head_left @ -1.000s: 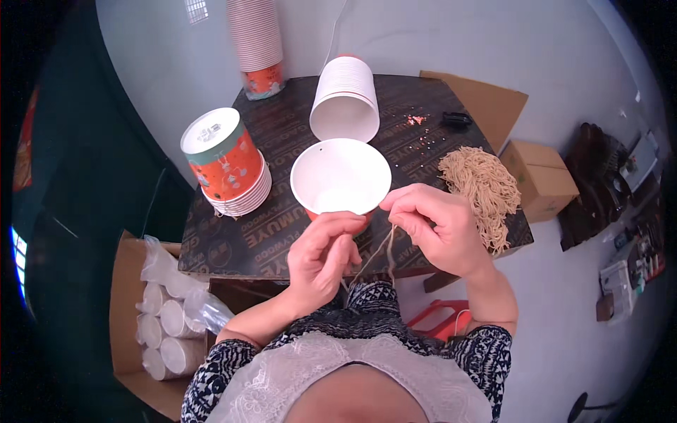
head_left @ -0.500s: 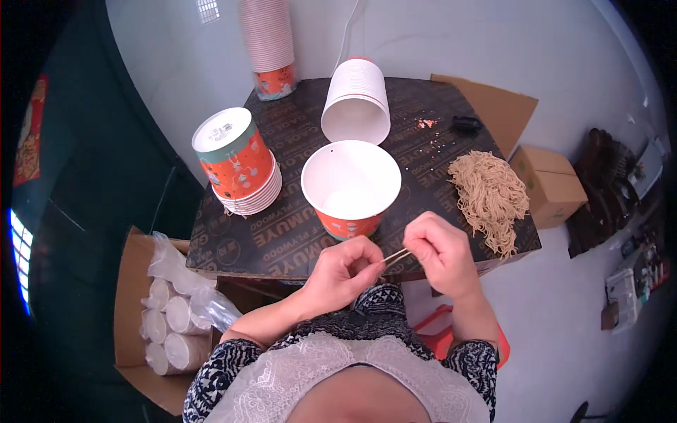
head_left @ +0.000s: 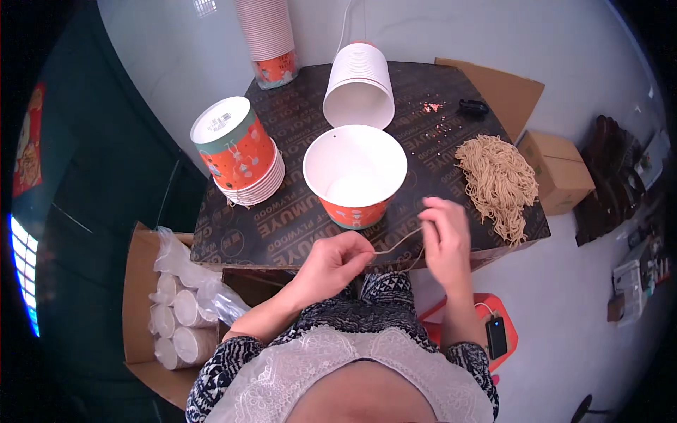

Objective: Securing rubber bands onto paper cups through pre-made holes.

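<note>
One thin tan string (head_left: 403, 242) slants rightward from left hand (head_left: 330, 262), fingers pinched on it, toward half-curled right hand (head_left: 447, 240), hold unclear; white-lined orange paper tub (head_left: 356, 169) just beyond left fingers.

String (head_left: 405, 240) runs between the hands (head_left: 333, 264), seemingly before the cup (head_left: 356, 214).

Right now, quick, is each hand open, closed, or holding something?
Left hand: closed, pinching a thin tan cord.
Right hand: partly curled at the cord; whether its grip holds it cannot be told.
</note>
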`<state>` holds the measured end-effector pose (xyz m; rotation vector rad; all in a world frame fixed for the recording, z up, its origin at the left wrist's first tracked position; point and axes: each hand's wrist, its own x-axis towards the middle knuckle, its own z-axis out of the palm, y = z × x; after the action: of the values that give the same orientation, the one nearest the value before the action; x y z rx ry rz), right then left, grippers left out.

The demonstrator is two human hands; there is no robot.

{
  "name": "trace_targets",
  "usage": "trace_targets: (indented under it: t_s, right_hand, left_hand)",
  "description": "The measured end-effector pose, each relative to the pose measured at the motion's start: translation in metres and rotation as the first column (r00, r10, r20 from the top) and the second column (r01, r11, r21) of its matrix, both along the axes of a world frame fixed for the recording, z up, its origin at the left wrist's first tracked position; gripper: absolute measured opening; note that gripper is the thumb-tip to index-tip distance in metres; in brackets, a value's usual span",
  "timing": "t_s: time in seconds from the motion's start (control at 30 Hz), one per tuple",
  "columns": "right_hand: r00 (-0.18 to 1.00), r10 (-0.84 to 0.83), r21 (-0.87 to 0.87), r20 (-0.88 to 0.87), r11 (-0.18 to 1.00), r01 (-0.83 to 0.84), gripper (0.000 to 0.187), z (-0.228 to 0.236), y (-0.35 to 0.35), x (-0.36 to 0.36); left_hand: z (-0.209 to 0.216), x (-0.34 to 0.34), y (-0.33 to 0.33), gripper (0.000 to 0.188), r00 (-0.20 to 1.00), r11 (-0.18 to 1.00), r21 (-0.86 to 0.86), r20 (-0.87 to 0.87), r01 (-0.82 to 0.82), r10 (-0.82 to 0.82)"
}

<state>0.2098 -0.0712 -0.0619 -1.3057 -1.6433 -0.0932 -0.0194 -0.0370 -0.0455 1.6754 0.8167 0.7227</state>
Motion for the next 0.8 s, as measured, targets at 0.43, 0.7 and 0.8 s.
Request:
trace_targets:
  t_s: [0.43,0.7,0.8]
  right_hand:
    - [0.758,0.222,-0.258,-0.613,0.850,-0.458,0.005,-0.013,-0.022,-0.050]
    - [0.647,0.160,-0.119,-0.745,0.923,-0.366,0.005,-0.012,-0.012,-0.058]
    - [0.712,0.117,-0.055,-0.692,0.976,-0.213,0.010,-0.020,-0.003,-0.056]
  left_hand:
    - [0.024,0.005,0.005,0.009,0.980,0.936,0.342,-0.200,0.077,-0.008]
    - [0.022,0.003,0.011,0.007,0.991,0.947,0.311,-0.077,-0.084,0.113]
    - [0.020,0.002,0.014,0.005,0.982,0.946,0.263,0.059,-0.190,0.181]
